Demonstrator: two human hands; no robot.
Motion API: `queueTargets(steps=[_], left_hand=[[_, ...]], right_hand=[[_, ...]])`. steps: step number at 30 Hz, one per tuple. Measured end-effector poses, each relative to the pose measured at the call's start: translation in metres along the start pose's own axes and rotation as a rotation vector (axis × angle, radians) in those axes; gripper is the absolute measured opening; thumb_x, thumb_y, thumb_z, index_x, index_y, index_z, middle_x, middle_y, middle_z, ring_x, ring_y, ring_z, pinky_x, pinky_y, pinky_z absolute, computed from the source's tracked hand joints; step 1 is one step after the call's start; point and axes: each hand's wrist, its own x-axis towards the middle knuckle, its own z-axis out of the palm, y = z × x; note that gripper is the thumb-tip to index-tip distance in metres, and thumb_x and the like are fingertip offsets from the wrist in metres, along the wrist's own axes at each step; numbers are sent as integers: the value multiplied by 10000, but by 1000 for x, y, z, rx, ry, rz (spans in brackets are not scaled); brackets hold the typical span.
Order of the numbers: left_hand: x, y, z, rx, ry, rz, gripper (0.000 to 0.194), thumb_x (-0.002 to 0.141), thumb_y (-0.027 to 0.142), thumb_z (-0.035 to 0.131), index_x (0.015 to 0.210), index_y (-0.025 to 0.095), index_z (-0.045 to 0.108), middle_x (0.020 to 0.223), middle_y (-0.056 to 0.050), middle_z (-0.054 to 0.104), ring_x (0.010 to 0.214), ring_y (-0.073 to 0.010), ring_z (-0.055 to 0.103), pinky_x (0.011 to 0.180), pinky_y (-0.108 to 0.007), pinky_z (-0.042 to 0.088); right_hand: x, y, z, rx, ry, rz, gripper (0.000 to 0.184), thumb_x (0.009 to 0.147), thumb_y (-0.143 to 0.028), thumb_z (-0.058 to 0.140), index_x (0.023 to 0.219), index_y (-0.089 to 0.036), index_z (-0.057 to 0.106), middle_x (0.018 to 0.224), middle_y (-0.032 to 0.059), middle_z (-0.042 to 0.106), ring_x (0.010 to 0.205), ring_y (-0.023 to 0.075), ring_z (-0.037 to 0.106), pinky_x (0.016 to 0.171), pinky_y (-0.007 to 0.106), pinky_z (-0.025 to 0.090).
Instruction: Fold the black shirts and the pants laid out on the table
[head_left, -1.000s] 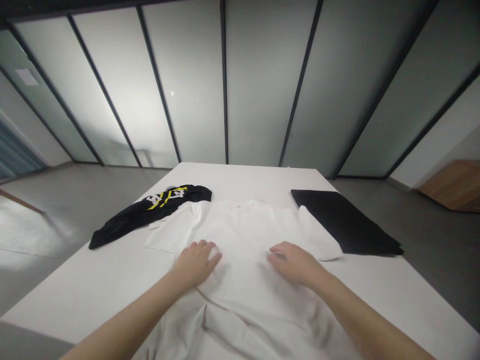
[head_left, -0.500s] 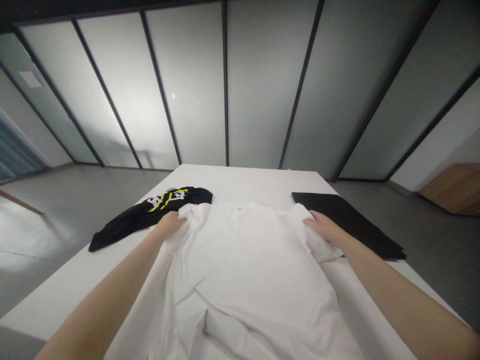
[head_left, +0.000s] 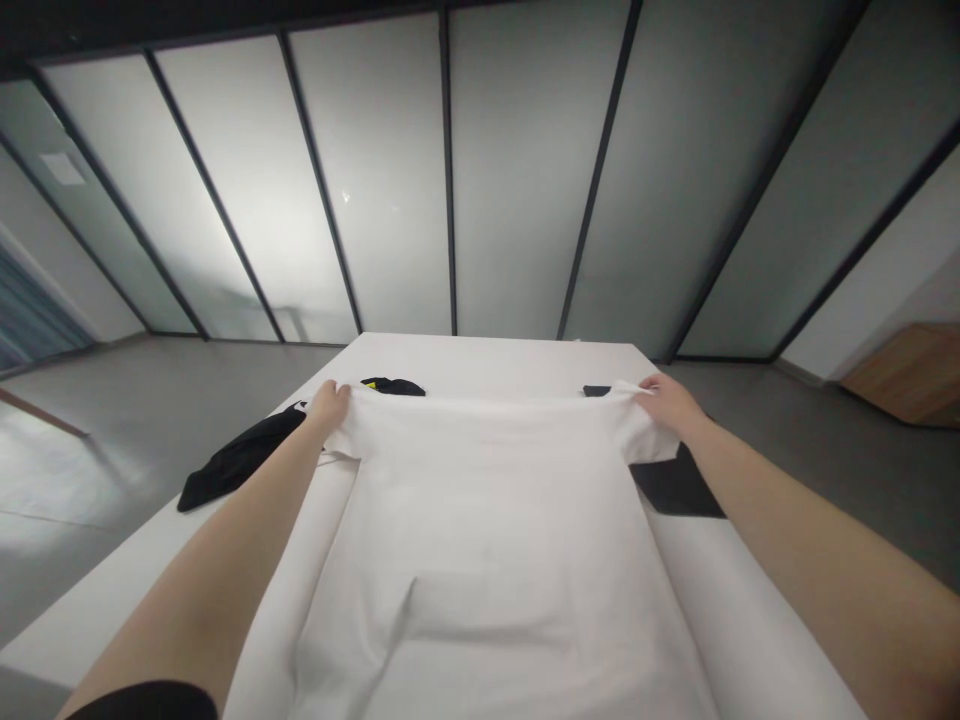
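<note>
A white T-shirt (head_left: 487,500) is stretched taut between my two hands, its far edge lifted off the white table (head_left: 495,352). My left hand (head_left: 328,405) is closed on the shirt's left shoulder. My right hand (head_left: 667,403) pinches the right shoulder, fingers closed on the cloth. The lower part of the shirt lies toward me with a crease near the hem.
A black garment with a yellow print (head_left: 240,458) lies on the table to the left, partly hidden by the shirt. A folded black cloth (head_left: 675,485) lies on the right. Frosted glass panels stand behind the table; grey floor on both sides.
Both hands went from the shirt's middle out to its shoulders, closed on them and lifted the far edge, pulling the shirt taut; it now hides part of both black cloths.
</note>
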Motion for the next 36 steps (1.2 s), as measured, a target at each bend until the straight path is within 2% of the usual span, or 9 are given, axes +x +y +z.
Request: queueTargets(steps=[5,7,12,16,24,28,31,33,36], left_hand=[[-36,38,20,87,124,12,413,961,269,594,1362,178,569,1448,-245,602,1345,-404,566,1089,-569,445],[-63,57,34,118,196,133,442,947,222,596,1387,193,574,1598,-227,466,1449,-401,462,1153,-577,388],[-144,92,80,177,-20,539,326,983,290,585,1294,243,670,1603,-141,498,1513,-351,406,1232,-533,331],[-200,88,103,260,-269,609,498,1041,408,490,1484,197,574,1635,-180,484,1536,-356,403,1256,-562,301],[-271,48,69,310,-416,581,690,1026,559,392,1660,287,397,1730,-156,338,1595,-466,252,1244,-702,204],[-301,32,56,344,-456,603,733,990,623,403,1665,338,382,1726,-171,334,1567,-537,250,1150,-801,239],[-300,35,51,365,-501,615,735,966,697,417,1607,343,481,1648,-216,448,1490,-544,380,1075,-779,349],[-286,44,53,357,-488,622,723,975,718,392,1575,335,520,1585,-216,524,1468,-510,428,1116,-736,343],[-255,62,66,343,-433,613,728,1012,683,341,1616,293,461,1670,-196,429,1558,-488,308,1207,-718,225]], right_hand=[[-13,-21,28,-199,291,101,466,814,-191,659,1279,-185,654,1380,234,578,1241,375,540,1028,511,423],[-33,-38,50,-228,315,63,486,872,-227,634,1356,-196,617,1547,249,448,1382,410,427,1098,572,346],[-111,-90,116,-263,48,-202,504,985,-336,550,1470,-201,568,1684,208,343,1525,408,298,1192,579,246],[-177,-106,144,-352,-219,-299,603,1049,-449,454,1596,-196,465,1705,215,344,1544,394,338,1223,533,229],[-253,-83,119,-472,-393,-316,705,1042,-579,413,1682,-291,346,1753,181,269,1589,482,231,1224,674,161],[-281,-77,99,-531,-456,-306,729,1006,-592,473,1675,-326,359,1748,191,271,1572,531,223,1152,770,221],[-277,-83,81,-513,-571,-285,659,975,-588,526,1588,-349,491,1655,192,430,1480,533,385,1063,750,369],[-261,-89,77,-467,-566,-272,601,998,-593,476,1532,-328,552,1568,200,518,1410,494,480,1071,722,384],[-229,-96,90,-443,-469,-202,692,1037,-604,389,1650,-283,394,1711,215,317,1538,503,305,1155,764,237]])
